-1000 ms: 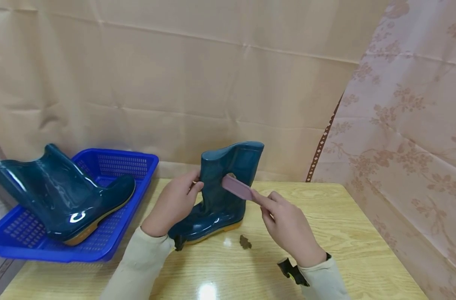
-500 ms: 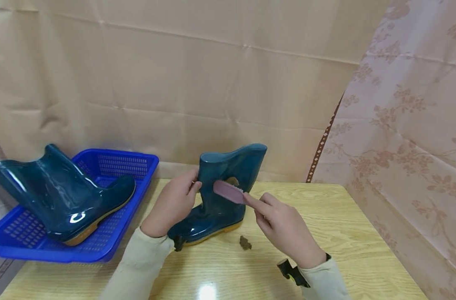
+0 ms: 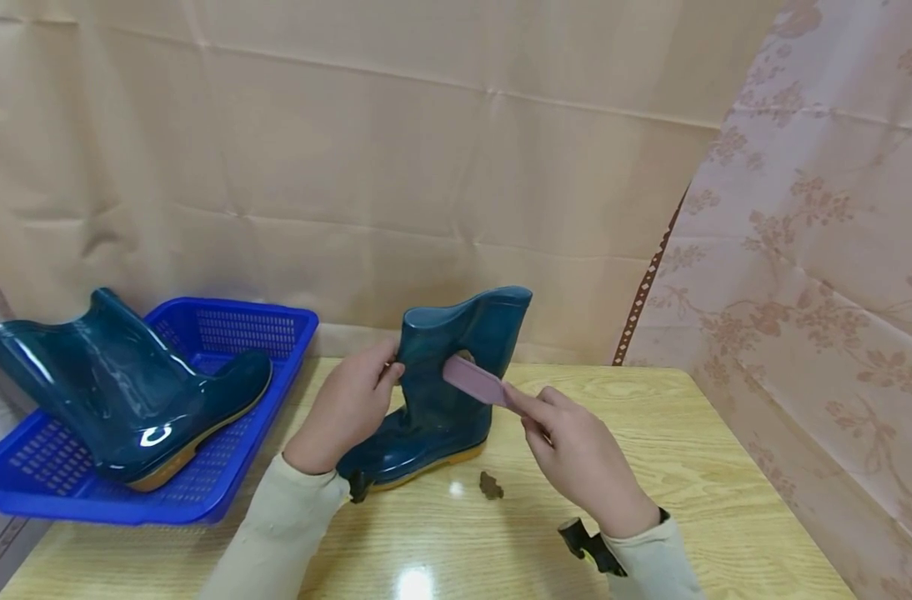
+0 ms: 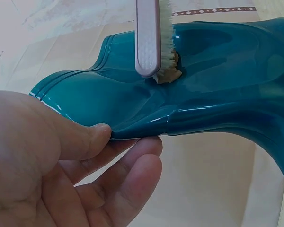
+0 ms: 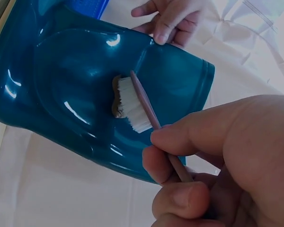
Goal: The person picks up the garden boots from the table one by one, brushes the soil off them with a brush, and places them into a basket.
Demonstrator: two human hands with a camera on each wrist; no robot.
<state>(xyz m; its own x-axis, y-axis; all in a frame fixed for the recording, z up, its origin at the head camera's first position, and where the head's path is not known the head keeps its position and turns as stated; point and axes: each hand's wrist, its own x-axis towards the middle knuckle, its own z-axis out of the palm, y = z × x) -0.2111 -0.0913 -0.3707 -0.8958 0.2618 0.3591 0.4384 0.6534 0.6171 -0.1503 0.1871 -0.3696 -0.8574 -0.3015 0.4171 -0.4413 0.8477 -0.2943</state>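
A dark teal rubber boot [image 3: 433, 400] with a yellowish sole stands on the table, toe toward the left. My left hand [image 3: 348, 408] pinches the front edge of its shaft between thumb and fingers. In my right hand [image 3: 579, 454] is a pink-backed brush [image 3: 474, 381], its handle gripped between thumb and fingers, forefinger along it. White bristles [image 5: 133, 106] press against a brown, mud-like patch [image 4: 169, 75] on the side of the shaft. From the head view, the brush covers most of that patch. A loose brown clump [image 3: 490, 485] lies on the table in front of the boot.
A blue plastic basket [image 3: 294, 325] at the left holds a second teal boot [image 3: 156, 392], lying slanted over its rim. The wood-grain table [image 3: 651, 433] ends at a beige cloth [image 3: 426, 167] behind and a floral cloth [image 3: 824, 292] on the right.
The brush slid left and down across the shaft, baring the brown patch, then came back up to the right over it. The boot's top rocked slightly; the left hand kept its grip.
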